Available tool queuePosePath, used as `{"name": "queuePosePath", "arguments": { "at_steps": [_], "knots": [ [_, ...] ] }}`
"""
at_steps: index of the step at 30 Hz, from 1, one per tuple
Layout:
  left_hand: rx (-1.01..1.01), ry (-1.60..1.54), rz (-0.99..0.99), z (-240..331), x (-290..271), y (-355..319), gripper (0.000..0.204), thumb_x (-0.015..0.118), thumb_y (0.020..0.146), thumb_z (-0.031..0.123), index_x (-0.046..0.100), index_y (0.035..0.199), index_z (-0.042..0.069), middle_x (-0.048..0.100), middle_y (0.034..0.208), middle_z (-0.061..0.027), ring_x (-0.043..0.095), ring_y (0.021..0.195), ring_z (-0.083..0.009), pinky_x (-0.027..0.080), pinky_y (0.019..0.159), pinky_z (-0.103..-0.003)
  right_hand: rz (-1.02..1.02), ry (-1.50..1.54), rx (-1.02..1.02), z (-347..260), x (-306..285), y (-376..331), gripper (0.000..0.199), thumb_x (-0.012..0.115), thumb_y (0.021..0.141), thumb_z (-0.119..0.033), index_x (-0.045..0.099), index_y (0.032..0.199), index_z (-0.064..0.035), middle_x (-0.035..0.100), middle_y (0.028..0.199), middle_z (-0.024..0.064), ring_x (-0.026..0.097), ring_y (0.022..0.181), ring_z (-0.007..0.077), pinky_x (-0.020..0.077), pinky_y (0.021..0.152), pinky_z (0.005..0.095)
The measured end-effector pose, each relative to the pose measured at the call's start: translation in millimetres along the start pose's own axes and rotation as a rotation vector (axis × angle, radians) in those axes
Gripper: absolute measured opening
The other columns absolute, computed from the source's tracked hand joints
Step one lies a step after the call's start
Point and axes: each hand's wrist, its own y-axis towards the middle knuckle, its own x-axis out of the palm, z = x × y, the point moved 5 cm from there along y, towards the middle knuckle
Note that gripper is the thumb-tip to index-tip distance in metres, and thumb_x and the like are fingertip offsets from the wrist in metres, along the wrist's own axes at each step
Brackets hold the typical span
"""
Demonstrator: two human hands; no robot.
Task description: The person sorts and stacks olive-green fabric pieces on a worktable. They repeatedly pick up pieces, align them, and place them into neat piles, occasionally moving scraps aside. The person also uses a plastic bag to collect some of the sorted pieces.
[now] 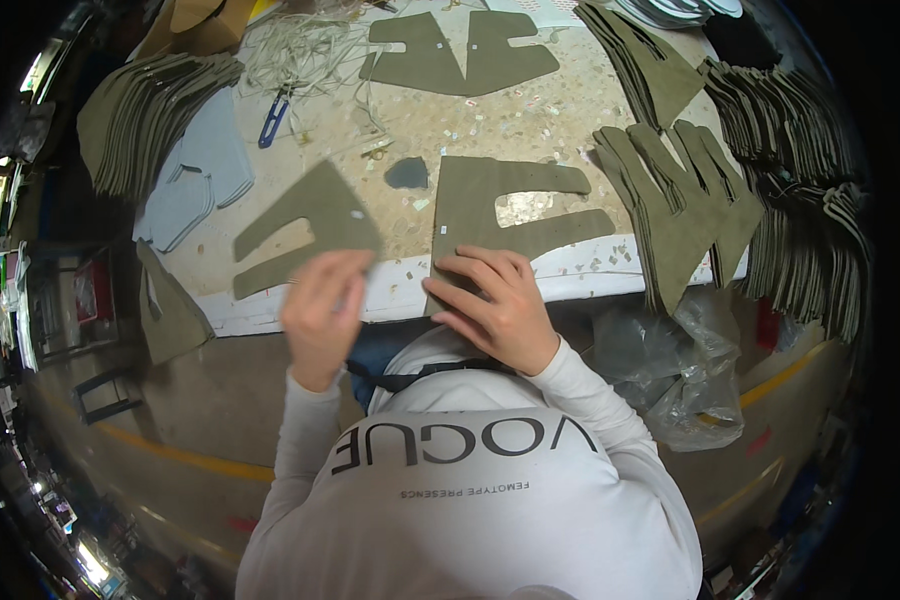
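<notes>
My left hand (322, 312) is at the near corner of an olive cut fabric piece (342, 195), its fingers curled together and a little blurred. What they hold, if anything, cannot be made out. That piece has a notch on its left side and a small white sticker, and it looks slightly smeared. On a second olive piece (465, 205), notched on the right, my right hand (495, 300) rests with fingers apart, near its lower edge. A small dark grey scrap (407, 173) lies between the two pieces.
Two joined-looking olive pieces (460, 55) lie farther back. Stacks of olive pieces stand at left (155, 120) and right (680, 200). Light blue pieces (195, 185), a blue-handled cutter (274, 118) and tangled pale strips (305, 55) are also there. A clear plastic bag (685, 375) hangs below the table edge.
</notes>
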Motion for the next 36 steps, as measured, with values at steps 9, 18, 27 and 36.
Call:
{"name": "queuePosePath", "arguments": {
  "at_steps": [9, 18, 27, 36],
  "knots": [
    [0.233, -0.204, -0.074, 30.3, 28.1, -44.5, 0.025, 0.069, 0.076, -0.003, 0.074, 0.099, 0.005, 0.072, 0.105, -0.0093, 0.069, 0.104, -0.0236, 0.055, 0.092, -0.040, 0.008, 0.000, 0.007, -0.9, -12.4, -19.3, 0.030, 0.073, 0.074, -0.001, 0.071, 0.104, -0.0032, 0.069, 0.111, 0.0089, 0.064, 0.111, 0.0295, 0.0497, 0.092, 0.0416],
    [0.283, -0.265, -0.027, 25.4, 26.6, -53.6, 0.027, 0.068, 0.076, 0.001, 0.073, 0.102, 0.006, 0.071, 0.109, -0.0081, 0.068, 0.105, -0.0227, 0.055, 0.093, -0.040, -0.098, 0.097, -0.021, -6.2, -11.4, -21.5, 0.027, 0.071, 0.075, -0.005, 0.072, 0.102, -0.0030, 0.069, 0.110, 0.0105, 0.063, 0.111, 0.0308, 0.0469, 0.094, 0.0435],
    [-0.152, 0.153, -0.155, -5.7, 10.5, -42.3, 0.056, 0.061, 0.091, 0.035, 0.050, 0.141, 0.015, 0.039, 0.151, -0.0147, 0.036, 0.140, -0.0322, 0.022, 0.112, -0.060, -0.388, -0.264, 0.053, 5.0, 3.2, 20.7, 0.068, 0.065, 0.085, -0.042, 0.045, 0.145, -0.0157, 0.032, 0.155, 0.0149, 0.025, 0.143, 0.0401, 0.0242, 0.112, 0.0545],
    [-0.041, 0.048, -0.064, -5.3, -25.9, 27.4, 0.035, 0.065, 0.088, 0.027, 0.067, 0.116, 0.006, 0.063, 0.123, -0.0175, 0.059, 0.115, -0.0352, 0.037, 0.106, -0.051, -0.664, 0.296, 0.204, 52.7, -60.6, 73.0, 0.055, 0.071, 0.086, -0.029, 0.056, 0.131, -0.0013, 0.064, 0.125, 0.0178, 0.059, 0.120, 0.0309, 0.0444, 0.100, 0.0369]
  ]
}}
